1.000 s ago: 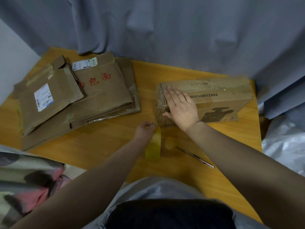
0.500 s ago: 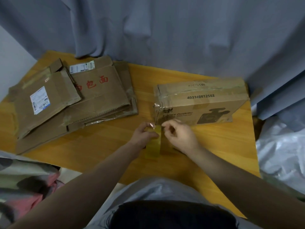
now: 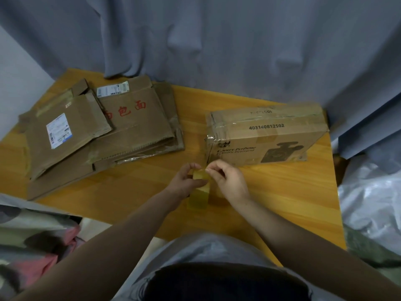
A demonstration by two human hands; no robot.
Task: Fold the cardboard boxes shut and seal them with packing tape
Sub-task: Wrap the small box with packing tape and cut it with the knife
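While your left hand (image 3: 185, 181) grips the roll of packing tape (image 3: 199, 197) upright just above the table (image 3: 282, 192), your right hand (image 3: 231, 181) has its thumb and forefinger closed at the roll's top edge. That looks like a pinch on the loose end, or a search for it. The film is too thin and blurred to tell which. Holding the roll steady in one hand lets the other peel against it, and keeping both hands low and near your body gives you room to draw the tape out towards the work.

That work is the cardboard box (image 3: 267, 135), which stands on the table just beyond your fingertips, on the right side, apart from both hands. Its flaps are folded down. Shiny tape already runs along the top seam and wraps over the left end nearest the roll, so your hands are well placed to add a strip there. I judge this box nearly sealed, with perhaps the end or a side edge left to cover.

Further left, well apart from the box, the flattened boxes (image 3: 121, 135) lie stacked and overlapping, none of them folded up yet, so most of the job remains. Behind the table hangs a grey curtain (image 3: 217, 44). A pale plastic bag (image 3: 373, 203) lies off the right edge, and a patterned cloth (image 3: 32, 237) lies off the left.
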